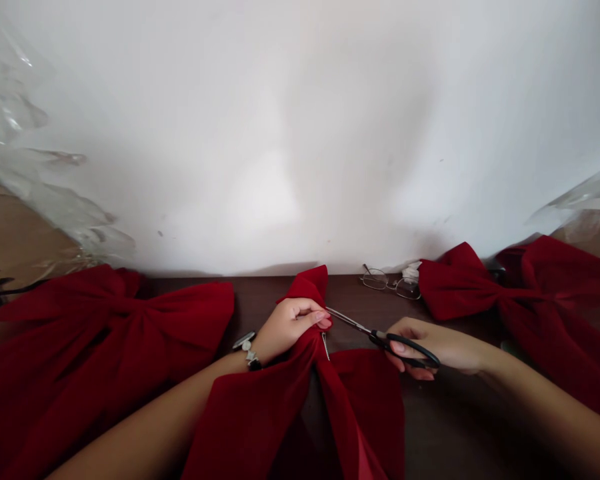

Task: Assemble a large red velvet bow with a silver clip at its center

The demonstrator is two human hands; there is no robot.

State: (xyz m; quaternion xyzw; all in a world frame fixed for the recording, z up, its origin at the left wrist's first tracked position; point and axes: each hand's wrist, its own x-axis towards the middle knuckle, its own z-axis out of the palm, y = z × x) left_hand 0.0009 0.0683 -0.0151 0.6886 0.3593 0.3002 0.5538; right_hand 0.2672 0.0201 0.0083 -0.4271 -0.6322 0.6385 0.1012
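My left hand (289,327) pinches the gathered middle of a red bow (280,407) tightly, and the bow lies on the tabletop (350,300) in front of me. My right hand (433,350) grips black-handled scissors (380,339), their narrow blades reaching to my left fingertips (324,323). A slip of those blades could nick my fingers or snag the cloth, and the metal pin (325,345) just below could prick me if my grip shifts. Another bow (105,333) lies to my left, a third (520,293) to my right.

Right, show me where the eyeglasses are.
In the head view, the wire-rimmed eyeglasses lie at the back of the dark wood table, right of centre near the white wall, just left of the red bow on the right and beyond the scissors.
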